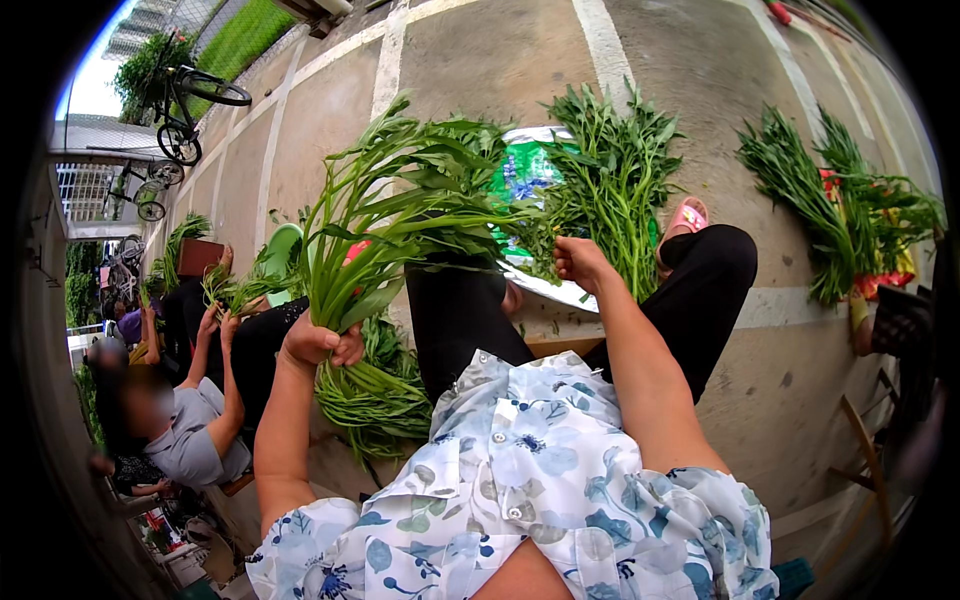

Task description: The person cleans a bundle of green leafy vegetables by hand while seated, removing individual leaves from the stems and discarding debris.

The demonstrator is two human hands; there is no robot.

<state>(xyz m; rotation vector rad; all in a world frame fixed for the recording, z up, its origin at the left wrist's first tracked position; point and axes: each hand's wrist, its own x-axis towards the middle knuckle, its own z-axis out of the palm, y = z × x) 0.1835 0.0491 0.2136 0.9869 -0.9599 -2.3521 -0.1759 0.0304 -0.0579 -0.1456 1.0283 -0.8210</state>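
Note:
My left hand point(322, 341) is closed around the stems of a large bunch of long-leaved water spinach point(367, 225), whose leafy tops bend to the right over my knee. Between my knees, my right hand point(581, 262) has its fingers curled in beside some leafy tips point(541, 244); whether it pinches one of them I cannot tell. A heap of greens point(611, 180) lies beyond it on a green and white plastic sheet or bag point(525, 169). Below my left hand, another pile of stems and leaves point(382, 397) rests on the ground beside my thigh.
At the left, a co-worker point(202, 420) sits handling greens, near a light green basin point(283, 255) and a reddish-brown box point(199, 257). More greens point(847, 210) lie at the right near another person's foot point(861, 326). A wooden stool or chair frame point(866, 442) stands at lower right; bicycles point(180, 112) are farther off.

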